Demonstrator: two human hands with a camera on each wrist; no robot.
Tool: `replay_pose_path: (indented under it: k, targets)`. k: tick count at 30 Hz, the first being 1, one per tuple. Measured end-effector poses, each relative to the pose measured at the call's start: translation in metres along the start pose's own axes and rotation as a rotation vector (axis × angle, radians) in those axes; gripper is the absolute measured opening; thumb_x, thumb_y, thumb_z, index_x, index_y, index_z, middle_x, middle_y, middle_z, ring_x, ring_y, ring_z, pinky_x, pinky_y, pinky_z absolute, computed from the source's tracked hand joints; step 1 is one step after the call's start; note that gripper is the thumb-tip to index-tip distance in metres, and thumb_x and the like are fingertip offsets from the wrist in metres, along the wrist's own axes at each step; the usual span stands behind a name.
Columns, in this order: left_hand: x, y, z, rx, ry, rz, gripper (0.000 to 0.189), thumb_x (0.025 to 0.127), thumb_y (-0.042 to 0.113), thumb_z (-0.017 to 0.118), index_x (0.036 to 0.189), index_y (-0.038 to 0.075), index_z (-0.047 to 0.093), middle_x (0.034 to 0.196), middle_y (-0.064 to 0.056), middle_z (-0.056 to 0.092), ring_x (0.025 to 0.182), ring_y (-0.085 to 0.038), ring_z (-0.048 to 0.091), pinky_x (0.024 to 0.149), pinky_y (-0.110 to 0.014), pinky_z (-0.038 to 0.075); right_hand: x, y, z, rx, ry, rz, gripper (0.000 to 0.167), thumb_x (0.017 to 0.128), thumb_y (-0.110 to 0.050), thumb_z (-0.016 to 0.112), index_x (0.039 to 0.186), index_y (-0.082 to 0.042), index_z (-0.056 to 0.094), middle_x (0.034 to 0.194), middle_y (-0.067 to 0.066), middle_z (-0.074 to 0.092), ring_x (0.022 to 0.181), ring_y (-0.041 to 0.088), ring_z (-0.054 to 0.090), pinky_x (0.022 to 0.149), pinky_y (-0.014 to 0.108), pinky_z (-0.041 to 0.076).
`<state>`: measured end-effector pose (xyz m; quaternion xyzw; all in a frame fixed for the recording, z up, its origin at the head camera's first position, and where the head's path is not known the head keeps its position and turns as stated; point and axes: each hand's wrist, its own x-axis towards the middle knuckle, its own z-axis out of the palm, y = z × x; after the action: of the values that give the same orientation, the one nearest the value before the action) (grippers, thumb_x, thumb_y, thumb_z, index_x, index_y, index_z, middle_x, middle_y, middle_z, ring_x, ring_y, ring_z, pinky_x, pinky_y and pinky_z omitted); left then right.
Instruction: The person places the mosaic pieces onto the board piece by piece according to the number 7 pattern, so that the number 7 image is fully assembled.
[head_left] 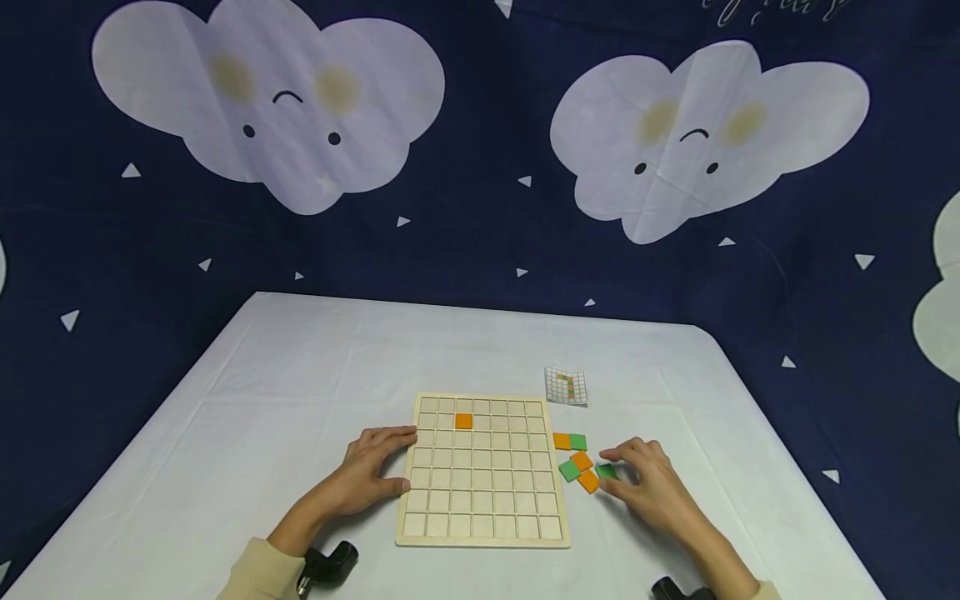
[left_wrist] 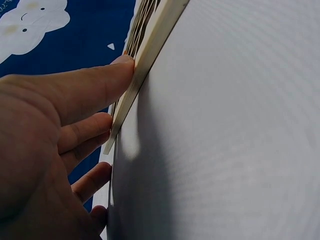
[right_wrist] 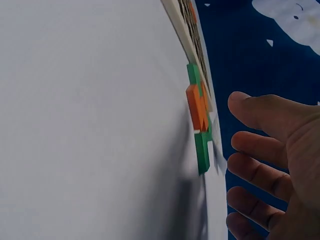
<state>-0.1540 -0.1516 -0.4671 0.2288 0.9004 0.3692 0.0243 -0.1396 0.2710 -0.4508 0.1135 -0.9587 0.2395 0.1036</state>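
A wooden grid board [head_left: 482, 547] lies on the white table, with one orange square tile [head_left: 464, 422] in a cell of its second row from the back. My left hand [head_left: 365, 471] rests at the board's left edge, its thumb and fingertips against the rim in the left wrist view. Right of the board lie several loose orange and green tiles. Over the nearest green tile [right_wrist: 202, 152] my right hand [head_left: 654, 486] hovers, thumb and fingers apart; the right wrist view shows space between them and the tiles. An orange tile [right_wrist: 196, 107] lies beside that green one.
A small printed card [head_left: 566, 387] with a coloured grid pattern lies behind the loose tiles, near the board's back right corner. The white tablecloth [head_left: 300, 358] runs back to a dark blue curtain [head_left: 480, 250] with clouds. Black wrist mounts [head_left: 330, 564] sit at both wrists.
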Motion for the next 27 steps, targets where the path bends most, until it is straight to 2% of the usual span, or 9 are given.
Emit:
replay_pose_path:
  k: [7, 18, 27]
  targets:
    - [0.0, 0.0, 0.0, 0.001, 0.0, -0.005, 0.06, 0.078, 0.016, 0.073, 0.133, 0.004, 0.052, 0.145, -0.008, 0.044, 0.131, -0.032, 0.034, 0.1, -0.055, 0.019, 0.0, 0.008, 0.001, -0.016, -0.017, -0.021, 0.036, 0.068, -0.019, 0.081, 0.102, -0.015, 0.072, 0.094, -0.009, 0.062, 0.089, 0.009, 0.043, 0.078, 0.031, 0.035]
    - [0.001, 0.001, -0.001, 0.002, -0.003, -0.006, 0.062, 0.078, 0.017, 0.074, 0.134, 0.005, 0.051, 0.145, -0.008, 0.045, 0.132, -0.032, 0.034, 0.101, -0.056, 0.019, 0.004, 0.013, 0.0, -0.006, -0.115, 0.06, 0.033, 0.072, -0.024, 0.08, 0.102, -0.018, 0.07, 0.097, -0.007, 0.06, 0.094, 0.013, 0.044, 0.082, 0.036, 0.034]
    - [0.001, 0.0, 0.0, 0.011, 0.001, -0.005, 0.062, 0.078, 0.017, 0.074, 0.134, 0.005, 0.051, 0.145, -0.008, 0.045, 0.132, -0.032, 0.034, 0.101, -0.057, 0.02, 0.006, 0.016, 0.002, -0.03, -0.106, 0.02, 0.032, 0.071, -0.021, 0.08, 0.101, -0.017, 0.071, 0.094, -0.008, 0.057, 0.091, 0.012, 0.042, 0.081, 0.036, 0.033]
